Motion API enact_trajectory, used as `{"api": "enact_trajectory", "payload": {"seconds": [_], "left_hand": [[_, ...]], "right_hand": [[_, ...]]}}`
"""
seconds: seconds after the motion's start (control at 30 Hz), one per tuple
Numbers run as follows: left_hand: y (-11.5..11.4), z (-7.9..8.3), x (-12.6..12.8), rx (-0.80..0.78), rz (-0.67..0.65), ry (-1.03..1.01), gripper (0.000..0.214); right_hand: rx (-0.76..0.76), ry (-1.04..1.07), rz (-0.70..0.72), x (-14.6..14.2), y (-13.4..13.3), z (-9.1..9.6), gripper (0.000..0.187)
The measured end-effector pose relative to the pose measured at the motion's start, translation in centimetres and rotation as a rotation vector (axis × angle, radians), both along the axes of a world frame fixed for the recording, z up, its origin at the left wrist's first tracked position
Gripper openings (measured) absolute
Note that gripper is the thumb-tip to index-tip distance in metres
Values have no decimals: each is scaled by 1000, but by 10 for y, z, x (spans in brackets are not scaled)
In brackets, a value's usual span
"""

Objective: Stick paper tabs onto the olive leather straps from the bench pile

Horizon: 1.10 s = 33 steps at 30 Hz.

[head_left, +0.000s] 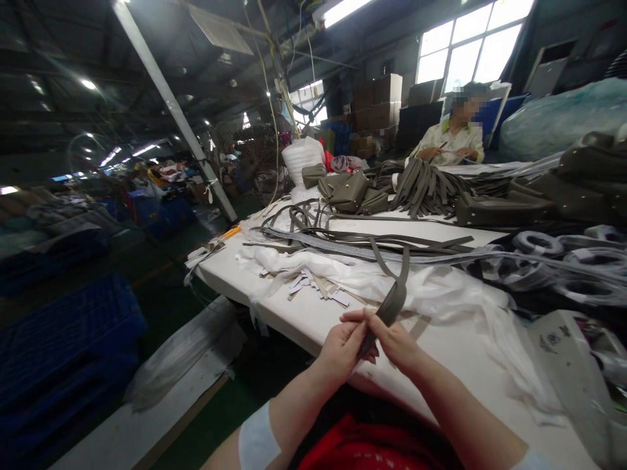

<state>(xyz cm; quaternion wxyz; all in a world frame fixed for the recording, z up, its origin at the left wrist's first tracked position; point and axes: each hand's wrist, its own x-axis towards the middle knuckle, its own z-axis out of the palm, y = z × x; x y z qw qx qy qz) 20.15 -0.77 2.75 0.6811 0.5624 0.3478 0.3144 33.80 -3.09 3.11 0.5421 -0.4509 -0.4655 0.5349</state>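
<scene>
Red top (337, 447) sits nearest, L hand (343, 347) & R hand (396, 339) clamped on dk strap (393, 303), prob. folded.

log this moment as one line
left hand: holds dark strap; right hand: holds same strap; strap: over white table; nearby: loose scraps; across: co-worker

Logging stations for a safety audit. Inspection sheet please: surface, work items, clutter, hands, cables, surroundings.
Surface: white table, partly covered by crumpled white translucent sheeting.
Work items: bundle of flat dark olive strips, held in both hands.
Clutter: small white and tan flat pieces, fanned dark olive strips.
Hands: left hand and right hand together, fingers closed on the bundle.
Cables: thin yellowish cord hanging near the table; type unclear.
Surroundings: co-worker in pale shirt across the table; blue plastic pallets at left.
</scene>
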Motion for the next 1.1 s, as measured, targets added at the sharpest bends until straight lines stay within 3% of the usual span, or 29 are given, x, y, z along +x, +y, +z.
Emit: {"api": "enact_trajectory", "payload": {"seconds": [0.07,0.2,0.3,0.43,0.63,0.83,0.97,1.1], "left_hand": [[1,-4,0,7,-9,14,55],[-2,-11,-5,38,-56,71,55],[-8,-9,-10,23,-30,77,57],[-18,-1,-14,41,49,71,58],[-30,0,-28,132,166,114,59],[-29,3,-41,183,128,208,60],[-18,14,-41,181,111,180,59],[-5,30,-32,156,114,85,56]], "right_hand": [[-25,53,-14,3,-1,-2,49],[78,337,-212,29,8,3,35],[128,275,-239,41,15,10,42],[113,70,-109,22,12,12,52],[91,80,175,-18,-9,-1,53],[96,523,-91,10,7,21,42],[149,320,-23,19,18,43,48],[228,48,63,9,20,55,55]]}}
